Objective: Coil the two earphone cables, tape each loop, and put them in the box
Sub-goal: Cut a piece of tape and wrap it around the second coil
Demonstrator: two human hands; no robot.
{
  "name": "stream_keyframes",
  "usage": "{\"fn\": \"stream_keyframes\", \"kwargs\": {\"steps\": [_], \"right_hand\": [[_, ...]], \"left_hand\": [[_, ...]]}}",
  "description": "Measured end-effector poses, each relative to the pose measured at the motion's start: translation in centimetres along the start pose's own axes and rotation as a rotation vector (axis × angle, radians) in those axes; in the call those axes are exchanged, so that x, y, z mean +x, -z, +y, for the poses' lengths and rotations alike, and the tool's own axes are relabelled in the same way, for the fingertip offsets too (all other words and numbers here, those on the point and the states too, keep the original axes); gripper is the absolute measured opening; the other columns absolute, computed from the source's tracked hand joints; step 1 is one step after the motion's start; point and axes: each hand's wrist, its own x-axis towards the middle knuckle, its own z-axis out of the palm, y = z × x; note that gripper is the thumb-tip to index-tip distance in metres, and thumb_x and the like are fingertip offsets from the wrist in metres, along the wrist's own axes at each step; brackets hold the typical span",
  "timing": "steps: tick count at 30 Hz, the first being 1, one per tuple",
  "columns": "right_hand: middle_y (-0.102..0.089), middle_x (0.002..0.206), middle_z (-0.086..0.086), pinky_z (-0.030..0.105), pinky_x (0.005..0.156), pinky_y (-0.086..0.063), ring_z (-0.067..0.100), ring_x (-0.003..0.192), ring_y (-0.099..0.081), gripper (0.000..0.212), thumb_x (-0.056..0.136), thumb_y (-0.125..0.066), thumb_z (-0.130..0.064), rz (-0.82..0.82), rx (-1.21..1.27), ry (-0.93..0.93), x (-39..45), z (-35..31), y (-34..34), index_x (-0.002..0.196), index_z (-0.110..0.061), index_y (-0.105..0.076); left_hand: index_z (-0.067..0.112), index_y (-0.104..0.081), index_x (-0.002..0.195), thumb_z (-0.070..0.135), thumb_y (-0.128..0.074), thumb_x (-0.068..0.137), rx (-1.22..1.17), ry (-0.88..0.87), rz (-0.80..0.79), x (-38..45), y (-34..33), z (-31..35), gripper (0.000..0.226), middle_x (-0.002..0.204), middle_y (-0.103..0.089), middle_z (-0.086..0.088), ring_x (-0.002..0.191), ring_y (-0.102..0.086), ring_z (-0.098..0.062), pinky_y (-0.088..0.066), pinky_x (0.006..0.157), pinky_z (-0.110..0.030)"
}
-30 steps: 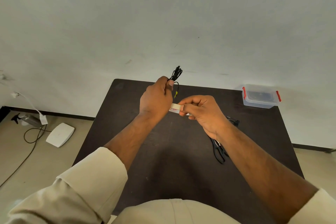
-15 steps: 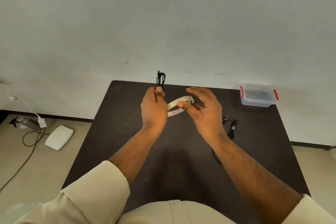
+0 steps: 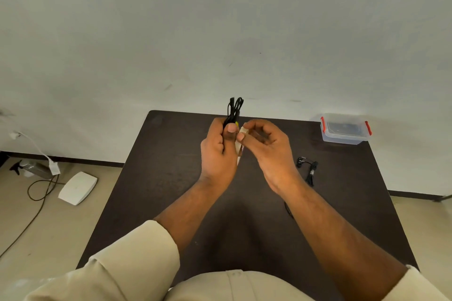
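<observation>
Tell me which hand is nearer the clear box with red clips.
Right. The right hand is nearer the box, which sits to its right; the left hand is farther left.

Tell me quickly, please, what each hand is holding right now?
Left hand: grips the coiled cable.
Right hand: pinches the tape.

A dark counter [image 3: 171,178] stands against a scuffed pale wall [image 3: 220,32], with beige floor [image 3: 36,227] and a dark baseboard [image 3: 85,161] left of it.
</observation>
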Motion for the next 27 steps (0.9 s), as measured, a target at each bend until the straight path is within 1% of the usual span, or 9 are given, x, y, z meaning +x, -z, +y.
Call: {"fn": "stream_keyframes", "kwargs": {"steps": [3,7,10,13,16,18,22,25,27], "right_hand": [[-0.067,0.097,0.014,0.042,0.077,-0.055,0.030,0.092,-0.066,0.025,0.078,-0.079,-0.011,-0.070,-0.033,-0.013,0.4,-0.7,0.3,0.098,-0.010,-0.064],[-0.066,0.102,-0.001,0.025,0.080,-0.055,0.009,0.093,-0.066,0.031,0.072,-0.083,-0.028,-0.055,-0.337,0.029,0.8,-1.5,0.3,0.097,-0.021,-0.066],[-0.061,0.105,-0.003,0.023,0.082,-0.054,0.007,0.096,-0.063,0.028,0.072,-0.084,-0.034,-0.046,-0.508,0.053,1.0,-1.9,0.0,0.093,-0.028,-0.065],[-0.060,0.099,-0.008,0.013,0.075,-0.050,-0.001,0.089,-0.061,0.028,0.072,-0.082,-0.039,-0.052,-0.573,0.070,0.9,-2.3,-0.5,0.093,-0.025,-0.069],[-0.061,0.084,-0.008,0.010,0.063,-0.047,-0.003,0.070,-0.057,0.027,0.074,-0.082,-0.034,-0.061,-0.575,0.027,0.7,-2.3,-0.8,0.095,-0.022,-0.069],[-0.063,0.077,-0.004,0.011,0.060,-0.047,-0.003,0.061,-0.054,0.026,0.077,-0.081,-0.026,-0.073,-0.547,-0.002,0.6,-2.2,-1.1,0.098,-0.017,-0.068],[-0.067,0.074,0.009,0.009,0.053,-0.044,0.001,0.054,-0.052,0.024,0.078,-0.080,-0.022,-0.070,-0.572,-0.002,0.6,-2.3,-1.6,0.097,-0.014,-0.068],[-0.065,0.070,0.003,0.009,0.052,-0.044,0.001,0.055,-0.053,0.025,0.076,-0.082,-0.025,-0.068,-0.613,-0.026,0.8,-2.2,-1.7,0.095,-0.016,-0.068],[-0.064,0.071,0.000,0.014,0.056,-0.048,0.004,0.059,-0.055,0.025,0.076,-0.082,-0.026,-0.073,-0.631,-0.048,0.9,-2.2,-1.7,0.094,-0.017,-0.068]], "left_hand": [[0.026,-0.049,0.083,0.035,-0.040,0.099,-0.068,-0.066,0.022,-0.2,0.0,0.2,0.020,0.071,-0.061,0.021,0.058,-0.058,-0.001,-0.042,0.049,-0.011],[0.028,-0.046,0.087,0.030,-0.039,0.098,0.009,-0.177,0.095,-0.3,0.4,-0.7,0.012,0.073,-0.061,0.024,0.059,-0.057,-0.001,-0.040,0.045,-0.013],[0.022,-0.050,0.092,0.028,-0.039,0.096,0.061,-0.206,0.131,-0.5,0.6,-1.4,0.013,0.068,-0.058,0.021,0.059,-0.057,0.000,-0.043,0.047,-0.017],[0.021,-0.050,0.096,0.027,-0.037,0.095,0.103,-0.217,0.161,-0.5,0.7,-1.9,0.015,0.069,-0.056,0.022,0.060,-0.057,0.003,-0.038,0.049,-0.008],[0.029,-0.047,0.095,0.025,-0.036,0.095,0.101,-0.206,0.169,-0.6,0.8,-2.0,0.012,0.070,-0.060,0.023,0.059,-0.056,0.003,-0.036,0.048,-0.006],[0.032,-0.045,0.095,0.025,-0.036,0.095,0.099,-0.196,0.167,-0.6,0.8,-2.0,0.011,0.080,-0.062,0.029,0.060,-0.057,0.004,-0.038,0.048,-0.007],[0.026,-0.048,0.096,0.029,-0.035,0.097,0.132,-0.186,0.177,-0.7,0.9,-2.2,0.013,0.078,-0.062,0.029,0.057,-0.055,0.003,-0.036,0.047,-0.009],[0.015,-0.052,0.099,0.031,-0.036,0.098,0.171,-0.203,0.172,-0.8,0.9,-2.3,0.023,0.062,-0.053,0.020,0.049,-0.050,-0.002,-0.036,0.046,-0.019],[0.005,-0.055,0.098,0.030,-0.036,0.098,0.206,-0.239,0.166,-1.0,1.0,-2.3,0.031,0.065,-0.048,0.018,0.048,-0.044,-0.002,-0.033,0.046,-0.020]]}}
